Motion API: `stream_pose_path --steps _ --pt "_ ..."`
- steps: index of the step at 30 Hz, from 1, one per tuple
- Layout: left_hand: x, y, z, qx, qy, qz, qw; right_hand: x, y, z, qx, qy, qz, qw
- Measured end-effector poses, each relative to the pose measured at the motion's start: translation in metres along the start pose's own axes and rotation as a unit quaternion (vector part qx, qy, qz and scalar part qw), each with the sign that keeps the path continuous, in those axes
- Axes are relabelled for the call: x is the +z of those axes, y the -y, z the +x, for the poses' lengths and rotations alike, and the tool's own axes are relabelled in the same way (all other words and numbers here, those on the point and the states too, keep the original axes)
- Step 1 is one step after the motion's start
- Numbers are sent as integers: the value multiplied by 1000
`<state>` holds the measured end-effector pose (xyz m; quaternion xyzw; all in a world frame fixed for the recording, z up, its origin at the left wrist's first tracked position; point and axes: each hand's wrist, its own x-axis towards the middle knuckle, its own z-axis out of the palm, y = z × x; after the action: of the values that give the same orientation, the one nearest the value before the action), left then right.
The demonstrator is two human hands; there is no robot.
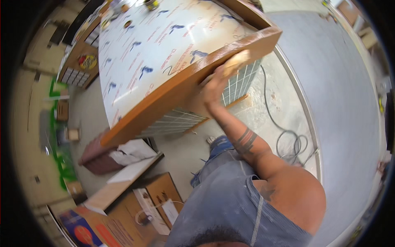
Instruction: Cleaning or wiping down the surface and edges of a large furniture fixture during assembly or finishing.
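Note:
My right hand [213, 89] is closed on a pale yellow cloth [237, 61], pressing it against the outer face of a glossy brown wooden edge [164, 101]. The fingers are slightly smeared by motion, and the far side of the cloth is hidden. This edge borders a broad counter top [135, 61] covered in white film with blue and red print. Below the edge runs a grey-green front panel [242, 82] with a pale grid. My left hand does not show.
A dark cable [267, 96] lies looped on the floor to the right, beside a large grey sheet [337, 94]. Small cans [151, 5] stand on the counter's far end. Cardboard boxes [119, 210], a board [127, 177] and a maroon case [94, 153] crowd the lower left.

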<state>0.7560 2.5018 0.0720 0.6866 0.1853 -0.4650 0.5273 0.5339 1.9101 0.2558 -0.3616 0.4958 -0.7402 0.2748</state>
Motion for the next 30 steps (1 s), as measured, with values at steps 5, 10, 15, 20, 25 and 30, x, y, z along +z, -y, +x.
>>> stream_pose_path --steps 5,10,15,20,25,30 --pt "6 -114 30 0 32 101 994 -24 0 66 -7 -61 25 998" --pt "25 -210 65 0 63 196 979 -25 -11 104 -63 -137 0 989" --pt "44 -260 90 -3 85 257 963 24 9 6 -189 -125 -45 973" --pt "52 -305 98 5 90 303 949 -38 12 130 -137 -209 -54 967" --pt "77 -307 98 6 100 327 940 -15 -11 89 -79 -219 -29 972" --pt "96 -314 97 14 106 348 931 -16 -13 78 -105 -203 -150 962"
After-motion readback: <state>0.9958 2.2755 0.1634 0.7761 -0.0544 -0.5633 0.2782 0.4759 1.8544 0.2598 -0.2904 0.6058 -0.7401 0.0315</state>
